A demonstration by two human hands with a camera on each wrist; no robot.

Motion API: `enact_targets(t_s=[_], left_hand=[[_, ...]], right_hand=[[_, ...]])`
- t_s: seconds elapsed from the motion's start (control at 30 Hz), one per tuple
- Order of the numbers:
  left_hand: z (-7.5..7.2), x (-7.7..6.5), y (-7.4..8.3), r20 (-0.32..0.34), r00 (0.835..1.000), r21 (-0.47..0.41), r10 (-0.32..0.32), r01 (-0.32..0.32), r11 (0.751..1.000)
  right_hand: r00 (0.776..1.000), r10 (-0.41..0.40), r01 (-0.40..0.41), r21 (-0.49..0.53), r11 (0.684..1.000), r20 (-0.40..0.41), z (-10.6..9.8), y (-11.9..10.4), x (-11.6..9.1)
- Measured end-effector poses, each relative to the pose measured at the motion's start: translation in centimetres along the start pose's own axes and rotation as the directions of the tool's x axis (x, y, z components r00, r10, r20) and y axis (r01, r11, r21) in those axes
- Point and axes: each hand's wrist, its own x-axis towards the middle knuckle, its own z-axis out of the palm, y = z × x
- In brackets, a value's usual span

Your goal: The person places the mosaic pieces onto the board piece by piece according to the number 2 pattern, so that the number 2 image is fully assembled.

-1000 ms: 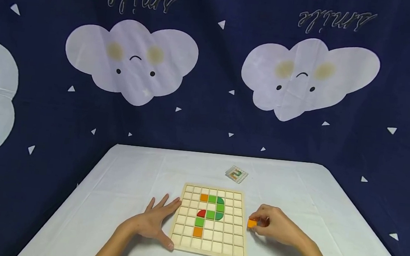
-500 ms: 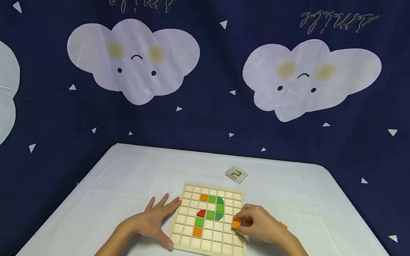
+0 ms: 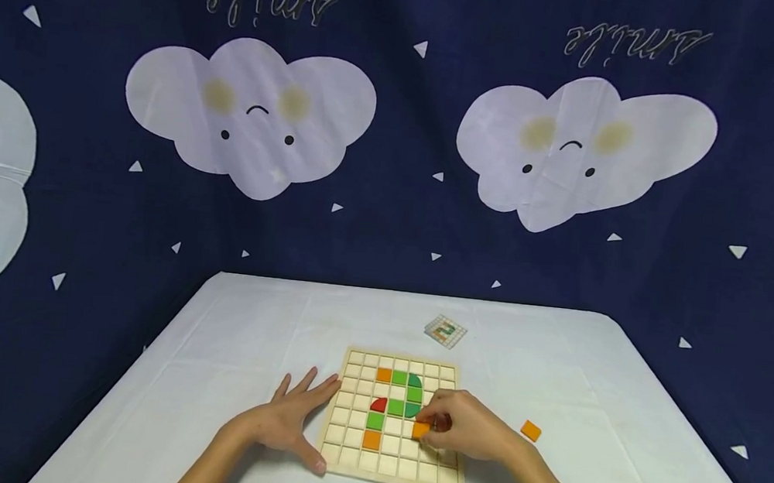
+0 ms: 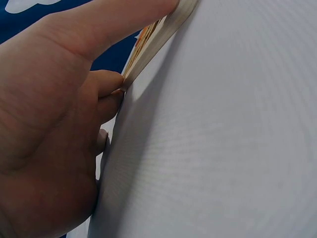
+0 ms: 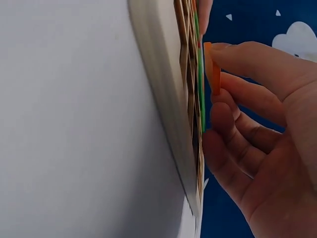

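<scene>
My right hand (image 3: 470,427) pinches an orange square tile (image 3: 421,431) between thumb and fingers, over the right half of a wooden grid board (image 3: 399,481). In the right wrist view the held tile (image 5: 215,72) sits close over the grid, a narrow gap showing between them. Fingers spread, my left hand (image 3: 286,418) rests at the board's left edge, with thumb and fingertips against its side. Green, orange and red pieces fill some squares, among them a red quarter-round (image 3: 379,405) and a green square (image 3: 375,421).
A second orange tile (image 3: 531,430) lies on the white tabletop, to the right of the board and just beyond my right forearm. Behind the board lies a small pattern card (image 3: 445,330). A dark blue curtain (image 3: 399,258) with clouds hangs at the table's back edge.
My right hand has carried the orange tile leftward from beside the board to over its grid. The other orange tile, hidden at first, now shows fully. My left hand stays put.
</scene>
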Motion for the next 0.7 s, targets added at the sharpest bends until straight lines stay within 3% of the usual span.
enact_targets(t_s=[0.43, 0.7], left_hand=[[0.1, 0.1, -0.1, 0.002, 1.000, 0.004, 0.005, -0.005, 1.000], [0.2, 0.0, -0.2, 0.001, 1.000, 0.013, 0.003, -0.003, 1.000]], right_hand=[[0.998, -0.040, 0.045, -0.116, 0.992, 0.043, 1.6, -2.0, 1.8], [0.992, -0.112, 0.119, -0.138, 0.983, 0.057, 2.2, -2.5, 2.4]])
